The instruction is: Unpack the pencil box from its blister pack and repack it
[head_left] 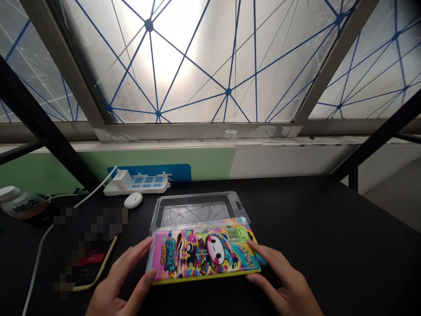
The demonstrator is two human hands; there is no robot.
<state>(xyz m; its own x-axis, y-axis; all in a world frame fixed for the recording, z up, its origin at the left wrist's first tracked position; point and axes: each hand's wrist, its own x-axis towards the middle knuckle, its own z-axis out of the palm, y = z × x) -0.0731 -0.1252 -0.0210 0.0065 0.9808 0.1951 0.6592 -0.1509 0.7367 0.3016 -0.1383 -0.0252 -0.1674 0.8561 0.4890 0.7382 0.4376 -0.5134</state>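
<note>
A bright pink and yellow cartoon-printed pencil case (202,252) lies flat on the black table (329,228). My left hand (123,281) grips its left end, thumb and fingers pinching the edge. My right hand (283,278) holds its right end with fingers along the edge. Just behind the case lies a clear plastic blister tray (195,210), hollow side up, with its hang tab at the right.
A white power strip (138,184) with a plugged adapter sits by the wall at the back left. Next to it lie a white oval object (133,199), a white-capped bottle (19,204), cables and a blurred-out patch (85,245). Black frame bars slant at both sides.
</note>
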